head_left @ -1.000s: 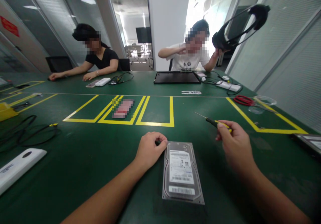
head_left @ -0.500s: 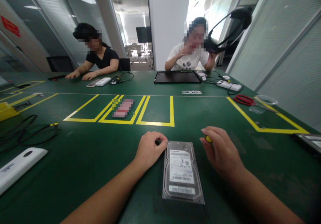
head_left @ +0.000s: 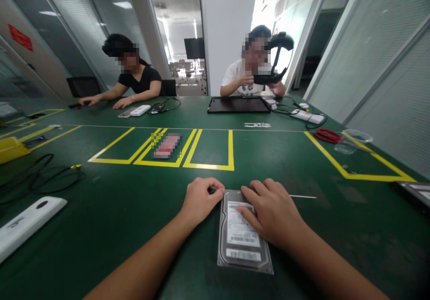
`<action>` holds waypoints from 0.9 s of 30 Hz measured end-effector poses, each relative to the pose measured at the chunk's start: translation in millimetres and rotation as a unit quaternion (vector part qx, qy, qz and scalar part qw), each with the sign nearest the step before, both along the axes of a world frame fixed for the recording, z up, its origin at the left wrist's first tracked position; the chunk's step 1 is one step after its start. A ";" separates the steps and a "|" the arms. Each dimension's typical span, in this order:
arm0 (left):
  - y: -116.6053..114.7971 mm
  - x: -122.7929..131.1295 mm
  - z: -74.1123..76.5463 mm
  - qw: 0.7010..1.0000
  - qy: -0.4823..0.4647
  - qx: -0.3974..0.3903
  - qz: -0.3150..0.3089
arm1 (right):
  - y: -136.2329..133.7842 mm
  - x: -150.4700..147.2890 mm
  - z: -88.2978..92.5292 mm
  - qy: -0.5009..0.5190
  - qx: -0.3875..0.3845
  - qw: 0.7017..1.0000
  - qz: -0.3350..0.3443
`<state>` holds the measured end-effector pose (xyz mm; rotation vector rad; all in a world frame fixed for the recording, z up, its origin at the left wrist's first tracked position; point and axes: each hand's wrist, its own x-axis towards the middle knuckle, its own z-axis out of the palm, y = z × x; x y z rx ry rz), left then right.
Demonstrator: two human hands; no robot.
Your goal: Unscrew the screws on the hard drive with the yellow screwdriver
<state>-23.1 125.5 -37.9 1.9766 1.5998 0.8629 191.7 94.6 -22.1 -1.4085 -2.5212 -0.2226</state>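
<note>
A silver hard drive (head_left: 243, 257) with white labels lies flat on the green table in front of me. At its far left corner, my left hand (head_left: 202, 201) has thumb and forefinger closed together against the edge. My right hand (head_left: 273, 208) lies over the drive's upper right part, with fingertips on its top and label. A thin metal screwdriver shaft (head_left: 304, 197) sticks out to the right from behind that hand. The screwdriver's handle is hidden under the palm and curled fingers.
Yellow tape boxes (head_left: 208, 166) mark the table, one with a blurred phone (head_left: 167, 146). At left lie a white power bank (head_left: 32, 226) and cables; at right, red-handled pliers (head_left: 326, 135) and a clear cup (head_left: 356, 135). Two people sit opposite, one holding a headset (head_left: 277, 58).
My right hand has moved left from beside the hard drive onto it. The yellow handle end is now hidden and the shaft shows. My left hand stays put.
</note>
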 end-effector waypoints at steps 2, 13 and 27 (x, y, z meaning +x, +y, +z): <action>-0.2 0.1 0.5 1.000 -0.014 -0.004 -0.005 | 0.5 -0.7 0.0 -0.002 -0.019 1.000 -0.006; -1.2 1.1 1.3 1.000 -0.021 -0.005 -0.015 | -0.4 -1.8 1.8 -0.008 -0.054 0.999 -0.004; -3.5 -0.2 -1.6 1.000 0.011 0.000 -0.007 | -2.0 -0.3 -3.5 -0.003 -0.040 0.999 0.007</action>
